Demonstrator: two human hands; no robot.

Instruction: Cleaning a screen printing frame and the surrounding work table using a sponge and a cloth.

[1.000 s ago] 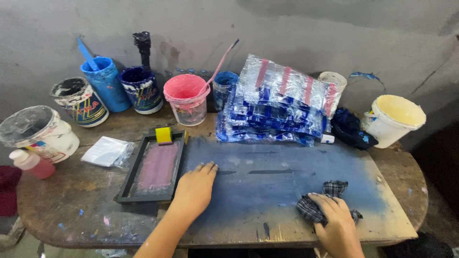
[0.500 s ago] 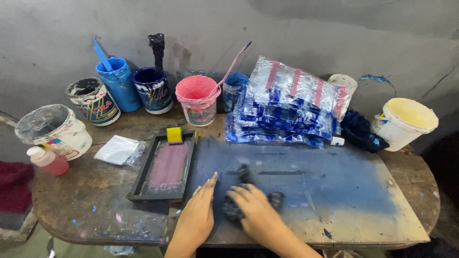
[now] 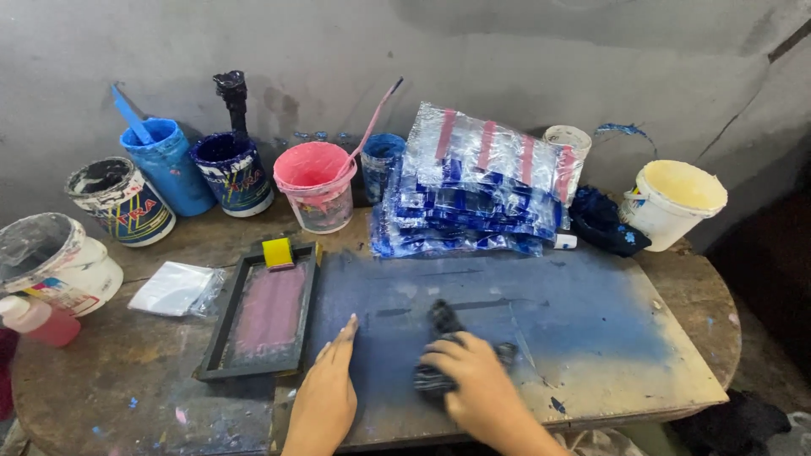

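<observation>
My right hand presses a dark, ink-stained rag onto a blue-stained board that lies on the table. The rag sticks out past my fingers toward the middle of the board. My left hand lies flat, fingers together, on the board's left edge, holding nothing. Just left of it sits a small black-framed printing screen with pink mesh and a yellow block at its far end.
Behind the board lies a stack of clear bags with blue and red print. Paint tubs line the wall: pink bucket, blue ones, a cream bucket. A white bucket and pink bottle stand left.
My right hand has swept the rag from the board's right end to its middle and keeps it there. The left hand has stayed on the board's left edge.
</observation>
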